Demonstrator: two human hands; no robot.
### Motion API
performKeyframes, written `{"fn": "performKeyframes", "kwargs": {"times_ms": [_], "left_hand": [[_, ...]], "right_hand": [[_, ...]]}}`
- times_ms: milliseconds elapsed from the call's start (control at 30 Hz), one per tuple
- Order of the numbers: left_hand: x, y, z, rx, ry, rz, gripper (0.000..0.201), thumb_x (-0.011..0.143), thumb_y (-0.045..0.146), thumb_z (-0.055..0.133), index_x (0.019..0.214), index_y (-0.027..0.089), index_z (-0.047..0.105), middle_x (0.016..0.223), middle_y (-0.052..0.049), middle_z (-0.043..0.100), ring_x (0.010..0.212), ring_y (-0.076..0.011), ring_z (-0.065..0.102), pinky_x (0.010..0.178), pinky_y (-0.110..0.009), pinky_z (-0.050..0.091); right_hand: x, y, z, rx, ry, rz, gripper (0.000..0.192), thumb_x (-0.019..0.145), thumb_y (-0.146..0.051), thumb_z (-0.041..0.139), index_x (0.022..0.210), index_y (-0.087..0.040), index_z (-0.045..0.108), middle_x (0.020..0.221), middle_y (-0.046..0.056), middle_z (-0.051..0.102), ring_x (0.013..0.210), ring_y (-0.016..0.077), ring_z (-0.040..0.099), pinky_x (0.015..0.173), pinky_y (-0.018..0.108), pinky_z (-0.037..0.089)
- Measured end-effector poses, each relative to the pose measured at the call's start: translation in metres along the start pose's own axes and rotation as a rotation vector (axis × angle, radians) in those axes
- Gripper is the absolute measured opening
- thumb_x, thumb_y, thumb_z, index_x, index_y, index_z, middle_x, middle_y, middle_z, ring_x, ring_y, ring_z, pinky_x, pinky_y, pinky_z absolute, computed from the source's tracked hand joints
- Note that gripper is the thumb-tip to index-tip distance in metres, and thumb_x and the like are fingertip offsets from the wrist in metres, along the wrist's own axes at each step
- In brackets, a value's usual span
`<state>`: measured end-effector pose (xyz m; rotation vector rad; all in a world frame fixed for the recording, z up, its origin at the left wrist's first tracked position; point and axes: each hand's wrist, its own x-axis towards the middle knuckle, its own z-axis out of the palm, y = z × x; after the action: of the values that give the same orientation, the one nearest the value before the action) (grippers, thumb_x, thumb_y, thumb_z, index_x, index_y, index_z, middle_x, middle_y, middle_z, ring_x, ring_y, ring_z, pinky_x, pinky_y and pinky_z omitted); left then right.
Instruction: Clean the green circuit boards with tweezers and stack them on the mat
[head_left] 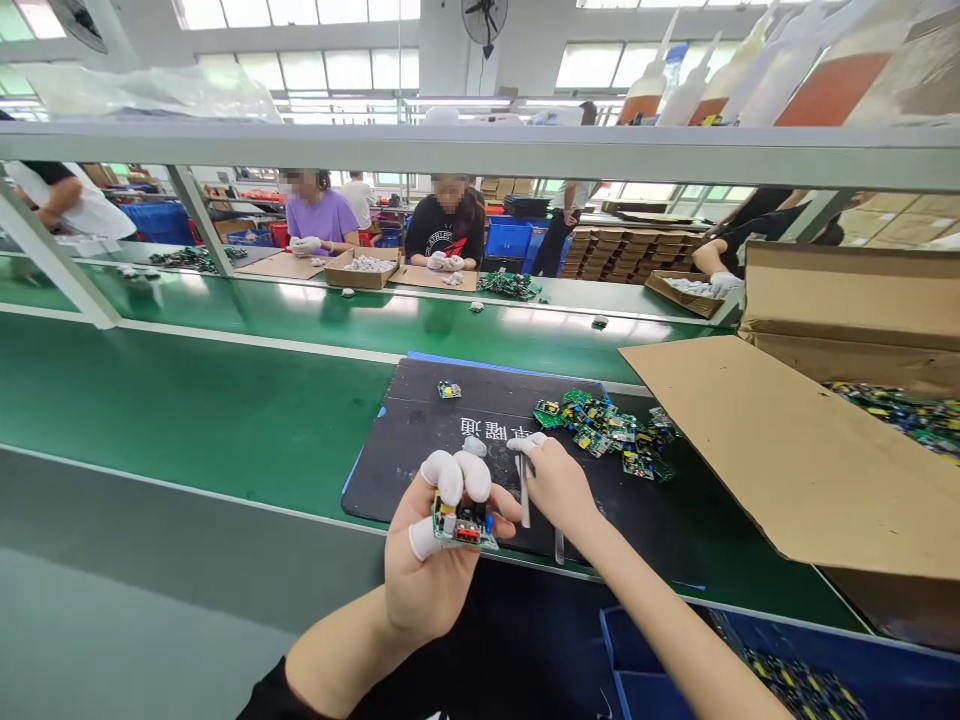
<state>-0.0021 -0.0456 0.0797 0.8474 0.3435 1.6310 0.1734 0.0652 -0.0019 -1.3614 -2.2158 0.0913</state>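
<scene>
Fingers of the left hand half-hide a circuit board.

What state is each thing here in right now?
left hand: closed on small circuit board, held upright
right hand: gripping tweezers
pile of boards: loose on black mat
single board: lying alone
cardboard box: open, flap folded out

The left hand hides most of the small circuit board (its parts too small to tell).
</scene>
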Motion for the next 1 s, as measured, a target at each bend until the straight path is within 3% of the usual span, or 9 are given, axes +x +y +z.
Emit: {"fn": "performKeyframes", "kwargs": {"times_ms": [100,200,267,367,467,600,767,900,1000], "left_hand": [[0.015,-0.01,-0.017,0.306,0.044,0.093,0.016,0.077,0.024,0.063,0.082,0.023,0.047,0.083,0.0,0.055,0.081,-0.0158,0.069,0.065,-0.023,0.06],[0.051,-0.015,-0.055,1.042,0.123,0.207,0.016,0.085,0.029,0.047,0.099,0.022,0.05,0.1,-0.007,0.066,0.094,-0.0196,0.069,0.073,-0.029,0.06],[0.083,-0.011,-0.089,1.225,0.152,0.183,0.022,0.083,0.028,0.049,0.103,0.019,0.055,0.105,-0.01,0.068,0.097,-0.0226,0.069,0.083,-0.035,0.058],[0.129,0.003,-0.138,1.476,0.191,0.126,0.028,0.079,0.024,0.054,0.106,0.019,0.063,0.099,-0.009,0.071,0.087,-0.0259,0.07,0.087,-0.042,0.054],[0.164,0.01,-0.171,1.671,0.161,0.071,0.031,0.08,0.018,0.054,0.109,0.018,0.065,0.104,-0.011,0.071,0.096,-0.0297,0.067,0.094,-0.044,0.049],[0.191,-0.011,-0.189,1.82,0.05,-0.014,0.028,0.087,0.013,0.051,0.113,0.015,0.062,0.109,-0.011,0.069,0.106,-0.0262,0.064,0.098,-0.046,0.047],[0.19,-0.044,-0.201,1.887,-0.127,-0.115,0.032,0.083,0.006,0.048,0.111,0.014,0.062,0.123,-0.013,0.064,0.116,-0.0255,0.06,0.103,-0.046,0.045],[0.186,-0.04,-0.211,1.884,-0.219,-0.149,0.044,0.074,0.008,0.048,0.115,0.017,0.062,0.134,-0.012,0.058,0.127,-0.0249,0.053,0.111,-0.042,0.04],[0.186,-0.035,-0.211,1.875,-0.226,-0.154,0.049,0.071,0.014,0.051,0.119,0.021,0.06,0.136,-0.009,0.057,0.13,-0.0276,0.05,0.111,-0.048,0.038]], "right_hand": [[-0.005,0.007,0.007,-0.102,0.002,0.005,0.041,0.077,0.0,0.045,0.106,-0.016,0.07,0.094,0.015,0.068,0.088,0.0288,0.061,0.076,0.039,0.052],[-0.011,0.01,0.009,-0.145,-0.02,-0.036,0.038,0.077,-0.002,0.049,0.104,-0.016,0.071,0.089,0.013,0.069,0.083,0.0276,0.062,0.073,0.036,0.053],[-0.015,0.014,0.004,-0.155,-0.018,-0.062,0.035,0.081,-0.006,0.049,0.107,-0.017,0.071,0.089,0.012,0.069,0.082,0.0263,0.063,0.072,0.036,0.054],[-0.021,0.026,-0.009,-0.157,0.009,-0.086,0.034,0.087,-0.012,0.047,0.112,-0.018,0.069,0.089,0.011,0.07,0.082,0.0254,0.064,0.07,0.036,0.056],[-0.027,0.044,-0.024,-0.164,0.048,-0.086,0.033,0.089,-0.013,0.044,0.109,-0.019,0.07,0.092,0.01,0.072,0.083,0.0252,0.066,0.07,0.037,0.057],[-0.033,0.067,-0.037,-0.197,0.086,-0.043,0.033,0.09,-0.015,0.042,0.106,-0.018,0.07,0.092,0.011,0.073,0.083,0.0264,0.067,0.069,0.039,0.058],[-0.034,0.085,-0.041,-0.21,0.088,0.016,0.034,0.089,-0.016,0.042,0.105,-0.017,0.071,0.094,0.012,0.073,0.082,0.0261,0.067,0.069,0.039,0.058],[-0.014,0.088,-0.038,-0.173,0.079,-0.003,0.034,0.089,-0.015,0.041,0.103,-0.02,0.071,0.091,0.009,0.073,0.081,0.0242,0.067,0.071,0.038,0.058],[0.015,0.082,-0.031,-0.128,0.058,-0.061,0.032,0.091,-0.016,0.041,0.104,-0.02,0.07,0.093,0.009,0.073,0.082,0.0239,0.066,0.074,0.039,0.057]]}}
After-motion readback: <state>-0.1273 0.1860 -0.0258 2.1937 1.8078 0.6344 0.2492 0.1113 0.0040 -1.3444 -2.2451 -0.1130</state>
